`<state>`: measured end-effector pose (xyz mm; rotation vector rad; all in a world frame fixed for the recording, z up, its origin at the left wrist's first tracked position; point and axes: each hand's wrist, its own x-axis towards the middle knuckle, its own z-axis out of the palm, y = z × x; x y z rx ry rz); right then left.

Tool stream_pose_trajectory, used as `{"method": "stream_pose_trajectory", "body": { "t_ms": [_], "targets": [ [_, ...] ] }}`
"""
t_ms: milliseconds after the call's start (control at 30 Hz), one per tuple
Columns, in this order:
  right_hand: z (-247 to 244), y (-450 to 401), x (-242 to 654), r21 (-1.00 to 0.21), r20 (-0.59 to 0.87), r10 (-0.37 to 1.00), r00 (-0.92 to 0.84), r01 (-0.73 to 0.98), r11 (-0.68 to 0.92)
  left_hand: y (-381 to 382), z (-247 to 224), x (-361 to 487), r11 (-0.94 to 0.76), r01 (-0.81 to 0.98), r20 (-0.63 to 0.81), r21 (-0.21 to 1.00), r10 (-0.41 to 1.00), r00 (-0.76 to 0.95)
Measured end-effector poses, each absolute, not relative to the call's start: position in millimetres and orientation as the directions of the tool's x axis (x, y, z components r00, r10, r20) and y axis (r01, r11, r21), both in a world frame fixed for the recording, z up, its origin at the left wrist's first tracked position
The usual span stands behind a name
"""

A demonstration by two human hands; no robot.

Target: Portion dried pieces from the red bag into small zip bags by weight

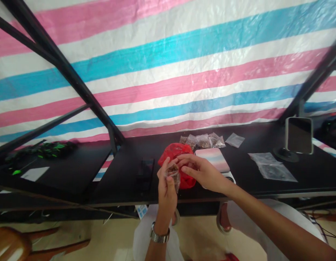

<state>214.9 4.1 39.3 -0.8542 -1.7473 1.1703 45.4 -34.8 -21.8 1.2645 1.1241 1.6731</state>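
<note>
Baggie (176,177) of brown bits is in my left hand (166,195), held over the tabletop (119,181). That grip's closed, thumb against the plastic, probably so nothing spills. My right hand (208,174) is curled right beside it, over the red bag (175,148). Honestly can't tell if that grip is pinching anything. Filled bags (203,141) sit bunched up behind, I'd guess to leave elbow room.

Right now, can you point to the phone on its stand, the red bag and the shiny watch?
Phone (299,135): head view, middle of its screen.
Red bag (188,182): head view, its lower part.
Watch (159,237): head view, its metal band.
</note>
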Motion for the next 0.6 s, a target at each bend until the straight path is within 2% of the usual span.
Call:
{"method": "stream_pose_trajectory", "body": {
  "t_ms": [100,233,400,600],
  "targets": [
    [36.4,9.6,226.5,-0.954,0.294,0.915,-0.277,-0.027,0.298,-22.8,-8.1,68.2,-0.397,-0.031,0.395,0.917,0.917,-0.064],
    [37.4,20.9,247.8,-0.954,0.300,0.942,-0.148,-0.069,0.293,8.1,3.2,97.4,-0.469,0.018,0.468,0.883,0.883,0.038],
    [31.7,32.0,273.5,-0.955,0.296,0.955,-0.020,-0.030,0.295,44.6,5.6,112.8,-0.494,0.020,0.487,0.869,0.863,0.133],
    [20.4,31.7,282.5,-0.944,0.319,0.944,0.087,0.115,0.308,50.4,-7.9,114.5,-0.400,0.023,0.390,0.916,0.903,0.179]
  ]
}}
